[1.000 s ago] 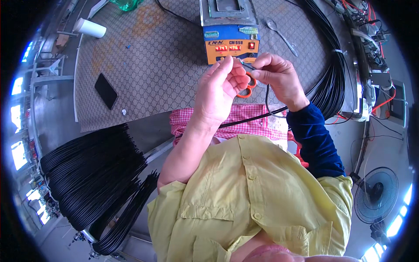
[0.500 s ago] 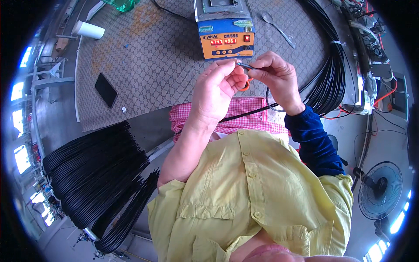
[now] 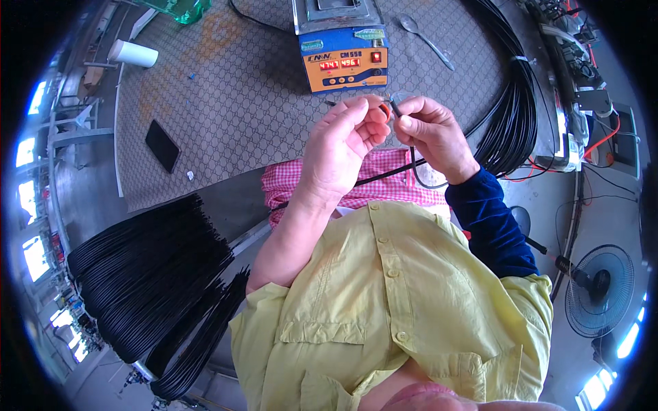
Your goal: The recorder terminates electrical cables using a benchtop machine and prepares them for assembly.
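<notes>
My right hand [image 3: 433,133] pinches the end of a black cable [image 3: 396,108] between thumb and fingers, in front of the blue and orange solder pot [image 3: 345,65]. From there the cable hangs in a loop over my lap. Close beside it, my left hand [image 3: 346,137] is closed, its fingers curled around a tool with an orange loop handle [image 3: 385,112]. Most of that tool is hidden by the hand, so its exact kind does not show. The cable tip lies right by the left fingertips; whether they touch is too small to tell.
A spoon [image 3: 428,44] and a dark flat rectangular thing [image 3: 163,146] lie on the patterned tabletop [image 3: 226,116]. A white cup [image 3: 133,53] lies at the left. A cable bundle [image 3: 517,116] hangs off the right; cut cables [image 3: 151,267] hang at lower left. A fan [image 3: 600,291] stands right.
The cable end in my right hand has swung from lying nearly sideways to pointing more upward. The orange handle has shifted up between my left fingers. The whole view has moved slightly.
</notes>
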Motion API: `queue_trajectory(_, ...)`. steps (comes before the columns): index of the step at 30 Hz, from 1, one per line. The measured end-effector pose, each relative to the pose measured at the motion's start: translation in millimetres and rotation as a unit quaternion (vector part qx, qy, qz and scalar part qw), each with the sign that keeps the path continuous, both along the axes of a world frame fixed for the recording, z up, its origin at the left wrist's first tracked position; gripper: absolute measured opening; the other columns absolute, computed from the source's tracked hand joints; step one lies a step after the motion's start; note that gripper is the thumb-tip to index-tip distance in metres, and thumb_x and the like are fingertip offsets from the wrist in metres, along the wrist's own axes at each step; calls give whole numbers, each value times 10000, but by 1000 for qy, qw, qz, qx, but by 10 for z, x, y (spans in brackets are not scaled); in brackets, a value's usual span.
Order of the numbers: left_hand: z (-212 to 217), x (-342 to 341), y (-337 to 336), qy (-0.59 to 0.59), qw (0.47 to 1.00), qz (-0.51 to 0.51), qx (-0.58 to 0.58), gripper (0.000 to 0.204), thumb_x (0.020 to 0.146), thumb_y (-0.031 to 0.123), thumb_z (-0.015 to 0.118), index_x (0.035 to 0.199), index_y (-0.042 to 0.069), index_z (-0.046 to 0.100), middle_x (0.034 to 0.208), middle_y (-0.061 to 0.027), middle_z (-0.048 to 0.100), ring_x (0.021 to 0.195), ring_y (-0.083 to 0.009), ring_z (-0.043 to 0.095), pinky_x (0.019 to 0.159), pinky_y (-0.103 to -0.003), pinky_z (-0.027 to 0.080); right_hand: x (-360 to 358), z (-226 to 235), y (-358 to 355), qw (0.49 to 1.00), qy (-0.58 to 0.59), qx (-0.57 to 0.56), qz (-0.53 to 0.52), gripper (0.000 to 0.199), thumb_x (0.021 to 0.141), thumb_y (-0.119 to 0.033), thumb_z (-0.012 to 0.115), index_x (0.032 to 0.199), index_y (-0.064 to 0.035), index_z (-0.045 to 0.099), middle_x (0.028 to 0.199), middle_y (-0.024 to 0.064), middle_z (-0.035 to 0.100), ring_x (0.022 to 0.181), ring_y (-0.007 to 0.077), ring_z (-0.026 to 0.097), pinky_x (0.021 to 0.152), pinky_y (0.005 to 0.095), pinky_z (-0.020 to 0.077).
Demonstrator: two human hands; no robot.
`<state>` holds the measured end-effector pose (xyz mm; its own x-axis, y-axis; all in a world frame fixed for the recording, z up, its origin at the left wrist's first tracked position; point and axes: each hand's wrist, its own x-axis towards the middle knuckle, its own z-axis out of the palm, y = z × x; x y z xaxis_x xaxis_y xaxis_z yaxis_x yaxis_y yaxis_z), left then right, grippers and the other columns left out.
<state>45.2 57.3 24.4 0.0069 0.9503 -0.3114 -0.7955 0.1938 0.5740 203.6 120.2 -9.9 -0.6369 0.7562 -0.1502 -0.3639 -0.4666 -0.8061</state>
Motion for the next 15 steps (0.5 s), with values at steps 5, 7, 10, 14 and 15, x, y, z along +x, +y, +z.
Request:
queue_trajectory(5, -78, 52, -46, 45, 999, 1, -13, 177, 852, 151, 473, 935, 14, 548, 788, -39, 572, 694, -117, 541, 685, -241, 438, 90, 28, -14, 1000, 1, -32, 0, 100, 801, -85, 564, 896, -54, 553, 698, 29, 515, 600, 109, 462, 539, 217, 367)
queue_trajectory(7, -166, 78, -89, 66, 998, -7, -19, 164, 849, 139, 475, 931, 16, 548, 786, -35, 570, 693, -112, 537, 680, -237, 436, 112, 49, -23, 999, -2, -46, 0, 98, 803, -84, 562, 896, -54, 551, 698, 33, 515, 595, 110, 462, 533, 211, 365)
queue_trajectory(10, -258, 137, -148, 118, 992, -30, -39, 156, 842, 144, 495, 912, 16, 551, 748, -21, 562, 663, -89, 525, 646, -210, 426, 180, 49, -23, 999, 11, -43, 4, 93, 804, -77, 557, 893, -50, 549, 700, 39, 516, 583, 107, 459, 515, 206, 358)
queue_trajectory(14, -767, 129, -318, 216, 964, -143, -65, 167, 833, 174, 522, 891, 21, 558, 710, -11, 560, 639, -73, 525, 615, -196, 425, 318, 108, -24, 999, 8, -40, -15, 84, 811, -73, 543, 888, -40, 544, 703, 43, 518, 568, 105, 454, 496, 208, 348)
queue_trajectory(15, -903, 98, -404, 230, 951, -186, -88, 168, 833, 182, 523, 880, 25, 563, 708, -14, 564, 645, -79, 532, 616, -201, 431, 357, 120, -20, 999, 10, -42, -21, 82, 812, -72, 540, 887, -38, 543, 704, 44, 519, 565, 105, 452, 493, 208, 346)
